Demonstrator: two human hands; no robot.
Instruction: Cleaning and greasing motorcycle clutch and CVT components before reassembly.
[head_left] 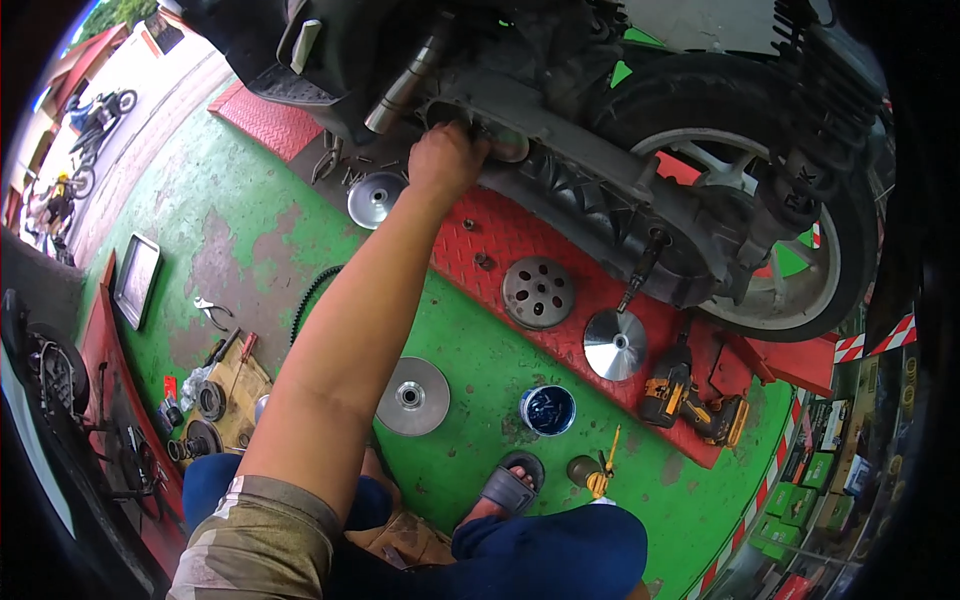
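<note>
My left arm reaches up to the scooter's open drive housing (590,140). My left hand (445,160) is closed at its front end, back of the hand toward me. The fingertips are hidden inside the housing, so what they grip cannot be made out. Just right of the knuckles is a pale round metal part (510,147). A shiny metal kick-side tube (405,88) slants above the hand. Below the wrist, a silver pulley disc (374,200) lies near loose bolts. A bare splined shaft (640,270) sticks out from the housing's rear. My right hand is out of view.
On the red ramp (470,240) lie a holed clutch bell (538,292), a shiny disc (615,344) and a yellow-black cordless impact driver (675,390). The green floor holds a grey disc (412,397), a grease tub (548,410), a screwdriver (612,450) and pliers (212,312).
</note>
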